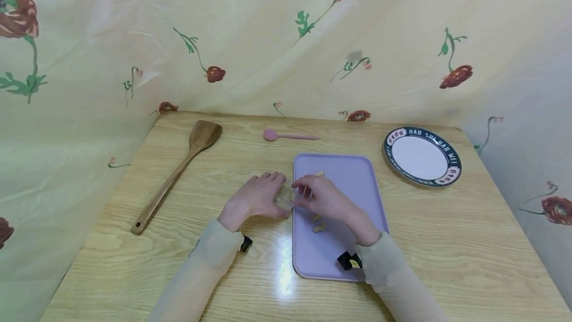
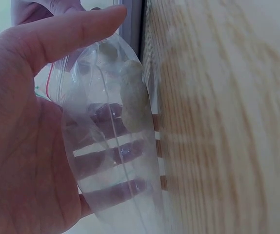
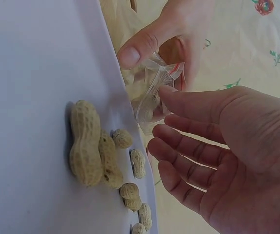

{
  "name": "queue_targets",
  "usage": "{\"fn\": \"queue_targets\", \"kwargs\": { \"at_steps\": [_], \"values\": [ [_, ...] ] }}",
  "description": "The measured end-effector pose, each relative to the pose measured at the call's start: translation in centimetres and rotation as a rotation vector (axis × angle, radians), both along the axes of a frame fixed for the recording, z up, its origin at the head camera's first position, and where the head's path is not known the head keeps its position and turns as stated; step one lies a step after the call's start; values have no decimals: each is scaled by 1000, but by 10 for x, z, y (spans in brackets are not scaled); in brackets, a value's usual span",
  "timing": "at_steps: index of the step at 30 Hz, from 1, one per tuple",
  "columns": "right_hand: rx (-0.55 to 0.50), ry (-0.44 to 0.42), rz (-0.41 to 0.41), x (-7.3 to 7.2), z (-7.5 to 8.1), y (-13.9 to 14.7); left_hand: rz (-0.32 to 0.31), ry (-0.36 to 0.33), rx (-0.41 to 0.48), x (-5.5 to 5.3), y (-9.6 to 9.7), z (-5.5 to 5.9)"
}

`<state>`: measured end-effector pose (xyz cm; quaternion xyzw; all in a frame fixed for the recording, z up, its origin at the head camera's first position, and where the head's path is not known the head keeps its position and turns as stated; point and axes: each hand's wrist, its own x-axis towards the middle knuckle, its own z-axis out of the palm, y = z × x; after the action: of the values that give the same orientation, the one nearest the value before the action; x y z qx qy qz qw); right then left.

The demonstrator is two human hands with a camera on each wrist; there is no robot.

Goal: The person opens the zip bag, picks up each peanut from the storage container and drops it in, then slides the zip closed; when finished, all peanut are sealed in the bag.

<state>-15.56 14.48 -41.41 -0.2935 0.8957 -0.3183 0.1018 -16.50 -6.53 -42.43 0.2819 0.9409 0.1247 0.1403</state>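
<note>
A clear zip bag (image 2: 106,146) with a red line at its mouth stands at the left edge of the lilac tray (image 1: 350,175). My left hand (image 1: 259,197) holds it, thumb on the near side and fingers behind the plastic. Peanuts (image 2: 134,95) show inside the bag. At the bag's mouth, the thumb and forefinger of my right hand (image 3: 237,151) pinch the edge; its other fingers are loosely bent. Several peanuts in their shells (image 3: 85,144) lie on the tray, partly hidden under the right hand in the head view.
A wooden spatula (image 1: 178,170) lies at the left of the table. Behind the hands is a small pink spoon (image 1: 286,136). A white plate with a dark patterned rim (image 1: 390,155) sits at the back right. Flowered cloth (image 1: 250,39) hangs behind the table.
</note>
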Motion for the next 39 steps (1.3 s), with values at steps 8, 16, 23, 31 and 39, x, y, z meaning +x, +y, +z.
{"fn": "queue_targets", "kwargs": {
  "at_steps": [8,16,23,31,39],
  "values": [
    [18,-1,1,0,0,0,3,-3,12,0,0,0],
    [21,12,16,1,0,-1,-2,0,24,1,-1,2],
    [-17,2,14,0,3,5,-1,1,21,1,0,1],
    [-73,28,-19,-11,5,25,2,8,10,1,0,-1],
    [-95,65,-98,-21,10,53,2,-4,30,1,0,0]
  ]
}}
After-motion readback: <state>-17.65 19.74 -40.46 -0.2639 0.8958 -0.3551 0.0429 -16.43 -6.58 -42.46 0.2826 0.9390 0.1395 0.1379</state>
